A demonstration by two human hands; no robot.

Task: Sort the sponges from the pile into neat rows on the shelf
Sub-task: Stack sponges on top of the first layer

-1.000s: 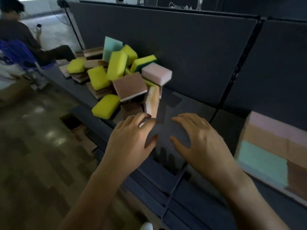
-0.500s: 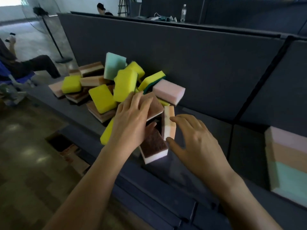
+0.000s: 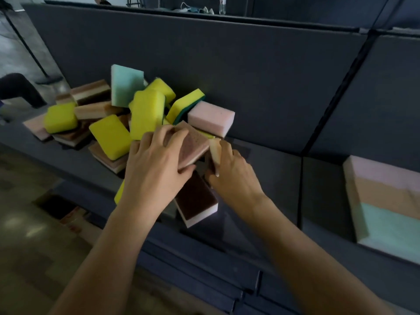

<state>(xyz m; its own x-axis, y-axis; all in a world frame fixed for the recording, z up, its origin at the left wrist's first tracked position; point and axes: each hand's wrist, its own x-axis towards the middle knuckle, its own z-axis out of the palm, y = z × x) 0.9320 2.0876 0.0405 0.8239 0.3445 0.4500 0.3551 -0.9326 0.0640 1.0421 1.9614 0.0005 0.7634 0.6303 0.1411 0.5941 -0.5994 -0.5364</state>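
A loose pile of yellow, brown, pink and teal sponges (image 3: 141, 112) lies on the dark shelf (image 3: 268, 178). My left hand (image 3: 156, 164) grips a flat pinkish-brown sponge (image 3: 193, 144) at the pile's right edge, fingers over its top and thumb under its near side. My right hand (image 3: 227, 169) pinches an upright tan sponge (image 3: 214, 151) standing on edge just beside it. A dark brown sponge with a white base (image 3: 196, 201) lies below both hands. At the right, sponges in pink, tan and teal sit in a flat row (image 3: 386, 201).
A dark partition wall (image 3: 250, 64) backs the shelf. A pink sponge (image 3: 211, 118) rests against it beside my hands. Bare shelf lies between the pile and the sorted row. A seated person's leg (image 3: 16, 89) shows at far left, on a tiled floor (image 3: 34, 235).
Both hands moved forward from the bare shelf into the pile. My left hand took hold of the pinkish-brown sponge and my right closed on the upright tan one.
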